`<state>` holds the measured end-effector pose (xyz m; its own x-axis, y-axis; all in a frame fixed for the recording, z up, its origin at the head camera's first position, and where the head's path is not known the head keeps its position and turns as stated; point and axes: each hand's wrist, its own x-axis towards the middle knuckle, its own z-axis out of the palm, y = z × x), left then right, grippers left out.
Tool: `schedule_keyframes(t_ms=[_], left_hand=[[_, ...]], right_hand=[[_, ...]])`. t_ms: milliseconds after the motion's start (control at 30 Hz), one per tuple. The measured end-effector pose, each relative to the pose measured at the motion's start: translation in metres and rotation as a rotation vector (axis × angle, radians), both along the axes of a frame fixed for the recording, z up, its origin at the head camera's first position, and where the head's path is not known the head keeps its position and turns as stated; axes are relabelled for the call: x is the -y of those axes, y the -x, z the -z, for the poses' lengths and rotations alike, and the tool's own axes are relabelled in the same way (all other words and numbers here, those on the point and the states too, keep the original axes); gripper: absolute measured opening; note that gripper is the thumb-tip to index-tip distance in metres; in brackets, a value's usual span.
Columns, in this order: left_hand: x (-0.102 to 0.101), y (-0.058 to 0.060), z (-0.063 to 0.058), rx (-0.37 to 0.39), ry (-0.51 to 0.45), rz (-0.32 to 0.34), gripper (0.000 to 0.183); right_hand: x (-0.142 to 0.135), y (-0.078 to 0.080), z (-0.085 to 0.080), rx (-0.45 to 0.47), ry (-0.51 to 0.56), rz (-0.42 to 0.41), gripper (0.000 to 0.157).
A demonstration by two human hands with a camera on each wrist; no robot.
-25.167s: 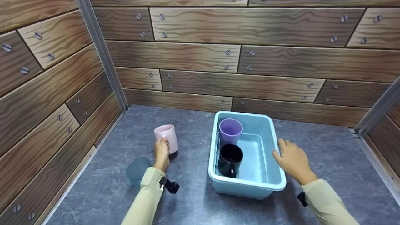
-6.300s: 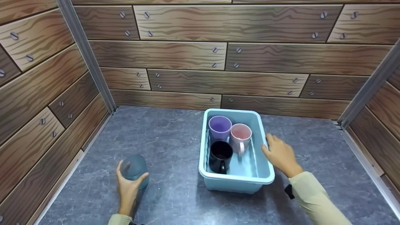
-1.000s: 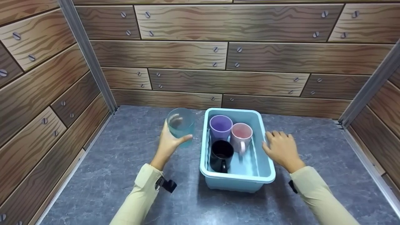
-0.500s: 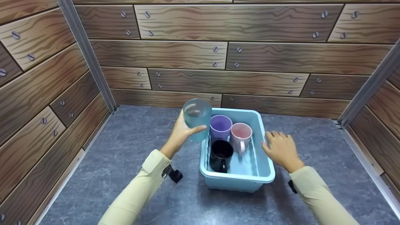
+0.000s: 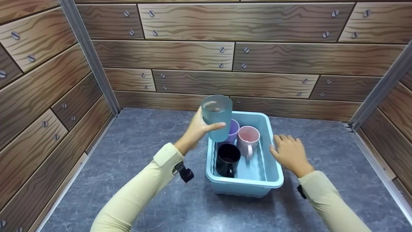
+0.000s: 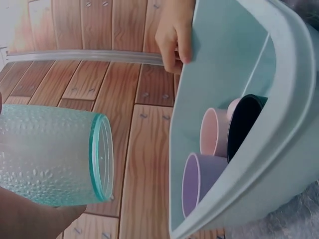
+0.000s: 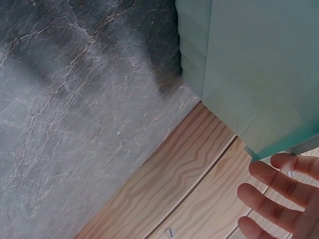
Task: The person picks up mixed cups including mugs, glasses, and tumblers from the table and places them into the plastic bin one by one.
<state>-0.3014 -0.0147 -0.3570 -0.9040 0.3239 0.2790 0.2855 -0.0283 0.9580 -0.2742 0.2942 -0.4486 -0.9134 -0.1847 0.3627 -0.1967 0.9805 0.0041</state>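
Observation:
My left hand (image 5: 195, 129) grips a translucent teal tumbler (image 5: 217, 117) around its side, above the left back part of a light blue tub (image 5: 246, 184). The tumbler's bumpy side and rim show in the left wrist view. Inside the tub stand a purple cup (image 5: 234, 131), a pink mug (image 5: 248, 143) and a black mug (image 5: 227, 166); the tumbler partly covers the purple cup. At the tub's right rim rests my right hand (image 5: 291, 154). In the right wrist view its fingers (image 7: 271, 206) are spread and loosely bent, the tips by the rim.
The tub stands on a grey marbled tabletop (image 5: 141, 151) near the back wall (image 5: 180, 83). Wood-patterned panels with metal corner strips enclose the left, back and right. Bare tub floor (image 5: 252, 172) shows to the right of the black mug.
The left hand has lifted the tumbler from the table at the left and carried it right, over the tub. Earlier, that hand put the pink mug in. The right hand has stayed at the rim.

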Motion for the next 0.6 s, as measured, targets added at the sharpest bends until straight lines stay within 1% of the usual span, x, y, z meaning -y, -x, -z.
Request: schedule_keyframes(t_ms=[267, 600], left_hand=[[-0.014, -0.002, -0.002, 0.015, 0.111, 0.005, 0.074], [-0.028, -0.007, -0.002, -0.036, 0.223, 0.021, 0.077]], right_hand=[[0.001, 0.000, 0.000, 0.008, -0.002, 0.008, 0.038], [0.001, 0.000, -0.001, 0.016, 0.000, 0.015, 0.038]])
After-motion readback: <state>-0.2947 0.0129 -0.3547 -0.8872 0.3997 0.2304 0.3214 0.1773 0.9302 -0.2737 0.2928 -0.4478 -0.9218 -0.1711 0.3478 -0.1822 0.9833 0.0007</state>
